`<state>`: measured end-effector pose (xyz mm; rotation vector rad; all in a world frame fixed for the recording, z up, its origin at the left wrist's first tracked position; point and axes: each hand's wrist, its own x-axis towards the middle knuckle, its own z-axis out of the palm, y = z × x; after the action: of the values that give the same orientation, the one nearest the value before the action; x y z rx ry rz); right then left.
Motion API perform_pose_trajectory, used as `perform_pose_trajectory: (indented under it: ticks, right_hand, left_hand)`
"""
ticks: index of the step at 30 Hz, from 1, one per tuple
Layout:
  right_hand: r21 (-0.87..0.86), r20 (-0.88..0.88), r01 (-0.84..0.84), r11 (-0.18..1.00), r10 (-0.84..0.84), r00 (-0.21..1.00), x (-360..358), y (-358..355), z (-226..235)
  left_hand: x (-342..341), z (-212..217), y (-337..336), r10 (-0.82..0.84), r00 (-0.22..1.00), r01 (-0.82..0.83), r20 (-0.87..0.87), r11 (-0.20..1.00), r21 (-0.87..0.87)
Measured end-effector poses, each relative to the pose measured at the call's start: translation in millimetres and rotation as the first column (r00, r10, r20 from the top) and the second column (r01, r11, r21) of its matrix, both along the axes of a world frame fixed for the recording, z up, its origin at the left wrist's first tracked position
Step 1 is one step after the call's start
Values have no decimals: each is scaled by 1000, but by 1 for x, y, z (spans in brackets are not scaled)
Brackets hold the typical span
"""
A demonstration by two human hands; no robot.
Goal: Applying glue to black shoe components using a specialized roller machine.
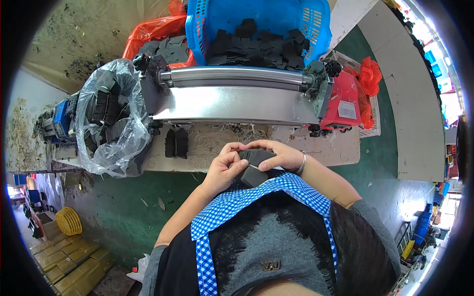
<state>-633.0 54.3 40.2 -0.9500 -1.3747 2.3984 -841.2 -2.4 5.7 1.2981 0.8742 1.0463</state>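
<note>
Close to my body, above the apron, my left hand (223, 170) and my right hand (284, 157) grip a stack of dark grey sheet pieces (253, 177). A thin pale band, seemingly a rubber band, crosses the stack between my thumbs. Both thumbs press on its upper side, and the fingers curl behind it, partly hidden. On the table just beyond my left hand stands a banded bundle of black pieces (176, 143). Loose rubber bands (201, 140) lie scattered on the table edge (340, 148) nearby.
A roller machine with a steel plate (237, 103) spans the table ahead. Behind it, a blue basket (256, 12) holds many dark pieces, beside a red bag (143, 34). At left sits a clear plastic bag (116, 160) of bundles. A red machine housing (340, 101) stands right.
</note>
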Motion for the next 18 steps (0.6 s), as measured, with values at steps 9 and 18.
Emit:
perform_pose_trajectory:
  ticks: [9,18]
  right_hand:
    - [-118,88,226,967,-216,972,-1,-28,-16]
    - [-10,299,354,935,-335,893,-19,-34,-42]
  left_hand:
    - [-24,-24,-10,-146,977,186,156,940,-286]
    - [-13,-16,-25,-157,956,-30,-250,791,-612]
